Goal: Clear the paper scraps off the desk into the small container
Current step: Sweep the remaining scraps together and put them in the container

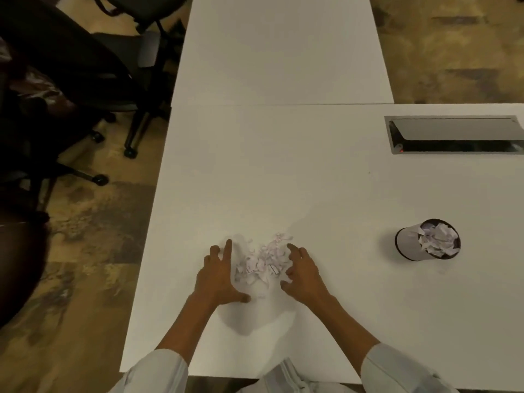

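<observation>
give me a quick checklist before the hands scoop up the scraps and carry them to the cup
1. Paper scraps gathered in one pile: ok.
2. Left hand and right hand flank the pile, fingers spread: ok.
3. Stray bits beyond the pile's far edge: not ok, a few lie loose.
4. Small container upright on the desk: ok.
5. Room left in the container: cannot tell, it looks nearly full.
6. Path from pile to container free: ok.
</observation>
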